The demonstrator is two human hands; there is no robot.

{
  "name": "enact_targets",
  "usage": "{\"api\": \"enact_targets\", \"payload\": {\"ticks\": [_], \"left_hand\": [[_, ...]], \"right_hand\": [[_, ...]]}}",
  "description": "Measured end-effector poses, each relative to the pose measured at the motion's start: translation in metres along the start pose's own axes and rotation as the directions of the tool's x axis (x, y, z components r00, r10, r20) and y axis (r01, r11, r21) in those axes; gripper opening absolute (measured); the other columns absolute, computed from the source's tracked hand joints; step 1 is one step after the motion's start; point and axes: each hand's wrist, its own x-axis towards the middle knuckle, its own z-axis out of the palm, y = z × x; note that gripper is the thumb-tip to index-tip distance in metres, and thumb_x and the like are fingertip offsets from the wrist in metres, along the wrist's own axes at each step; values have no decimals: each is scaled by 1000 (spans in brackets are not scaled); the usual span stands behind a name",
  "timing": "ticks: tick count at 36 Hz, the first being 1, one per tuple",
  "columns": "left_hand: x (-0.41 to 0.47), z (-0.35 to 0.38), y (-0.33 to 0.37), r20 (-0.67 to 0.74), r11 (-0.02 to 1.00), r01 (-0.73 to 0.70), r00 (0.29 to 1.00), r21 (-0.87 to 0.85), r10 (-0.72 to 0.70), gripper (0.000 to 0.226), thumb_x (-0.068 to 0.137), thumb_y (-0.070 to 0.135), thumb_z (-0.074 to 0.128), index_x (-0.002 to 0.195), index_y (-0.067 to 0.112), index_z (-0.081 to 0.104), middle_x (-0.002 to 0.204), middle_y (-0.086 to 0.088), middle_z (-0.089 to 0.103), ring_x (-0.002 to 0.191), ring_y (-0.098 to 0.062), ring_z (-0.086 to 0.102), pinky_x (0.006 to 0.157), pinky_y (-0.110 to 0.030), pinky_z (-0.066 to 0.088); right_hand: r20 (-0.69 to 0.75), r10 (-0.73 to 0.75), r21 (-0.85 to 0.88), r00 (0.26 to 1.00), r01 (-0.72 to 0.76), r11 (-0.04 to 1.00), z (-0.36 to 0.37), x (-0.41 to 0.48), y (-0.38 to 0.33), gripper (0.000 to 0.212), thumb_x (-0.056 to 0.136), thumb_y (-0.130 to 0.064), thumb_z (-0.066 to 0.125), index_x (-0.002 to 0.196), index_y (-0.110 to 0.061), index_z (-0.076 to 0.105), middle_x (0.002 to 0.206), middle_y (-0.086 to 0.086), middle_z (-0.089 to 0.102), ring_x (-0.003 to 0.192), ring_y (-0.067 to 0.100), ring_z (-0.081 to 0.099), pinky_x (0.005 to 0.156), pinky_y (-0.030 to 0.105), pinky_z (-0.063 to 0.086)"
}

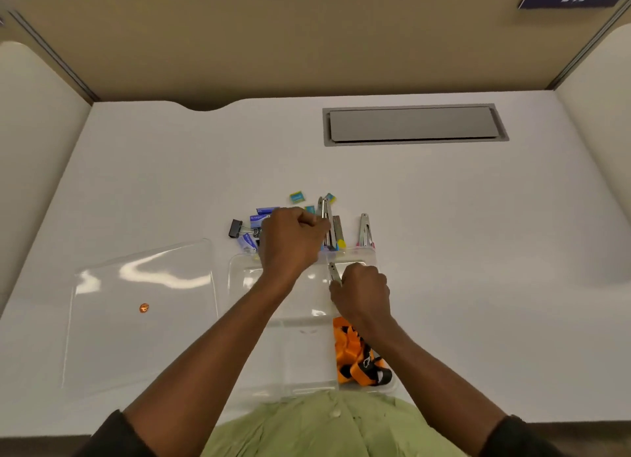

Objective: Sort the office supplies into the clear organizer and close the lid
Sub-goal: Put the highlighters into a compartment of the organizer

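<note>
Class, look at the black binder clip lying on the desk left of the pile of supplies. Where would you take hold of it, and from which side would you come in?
Pinch the black binder clip across its black body, coming from above and from the left. That side faces bare desk, whereas its wire handles point right into the blue boxes, with the left hand beside them. The body looks blocky, so two fingers should hold it firmly.
</note>
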Motion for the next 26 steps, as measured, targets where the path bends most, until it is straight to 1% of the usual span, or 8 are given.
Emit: {"api": "enact_targets", "payload": {"ticks": [3,7,9,11,14,19,23,26], "left_hand": [[-15,-11,-22,6,999,50,999,-16,-50,15,88,34,80,81,21,77,69,5,76,50,-16,72,58,-32,62],[-36,-20,-54,33,989,126,992,-72,-124,12,88,34,80,79,27,76,68,8,76,47,-11,70,41,-11,46],[-45,-22,-68,64,974,184,982,-132,-177,11,88,31,81,79,26,77,69,8,77,47,-10,69,42,-10,46],[-56,-21,-78,125,956,230,970,-182,-210,9,89,29,80,81,25,79,72,8,78,45,-11,66,45,-11,48],[-71,-15,-84,226,938,247,955,-245,-192,9,92,28,78,84,26,82,82,9,81,44,-15,62,48,-19,50],[-85,1,-78,252,924,219,957,-314,-141,10,94,33,74,89,31,81,83,7,80,48,-13,61,45,-17,42],[-87,9,-78,219,944,211,963,-253,-157,14,93,45,73,87,36,83,84,18,79,64,-2,62,61,-24,48],[-82,5,-82,131,989,125,985,-74,-115,26,90,54,72,82,32,82,82,20,77,79,1,67,77,-29,52]], "right_hand": [[49,-31,-40,998,33,999,7,1,3,31,98,-39,58,90,-14,74,88,3,75,80,24,71,70,30,53],[65,-83,-94,994,89,992,0,-2,15,13,93,-19,61,92,-16,74,92,4,76,83,25,71,71,31,52],[18,-98,6,995,98,995,-10,-6,21,16,95,-14,60,95,-17,75,91,0,77,80,21,71,73,31,55],[9,-71,254,997,66,965,-24,-11,22,17,101,-19,58,102,-18,75,91,-3,78,77,14,73,76,33,61],[136,-48,572,989,-39,819,-43,-22,18,15,96,-32,68,104,-21,75,86,-7,78,71,8,75,73,31,65],[247,-68,602,967,-98,793,-48,-36,13,21,87,-30,80,102,-17,78,85,-3,79,79,11,76,77,33,65],[234,-7,681,972,-159,715,-45,-40,14,19,83,-29,84,97,-18,78,80,-2,79,75,13,77,74,38,66],[112,91,626,990,-142,767,-43,-35,18,15,82,-27,84,96,-24,80,75,-7,78,70,11,76,71,39,66]]}}
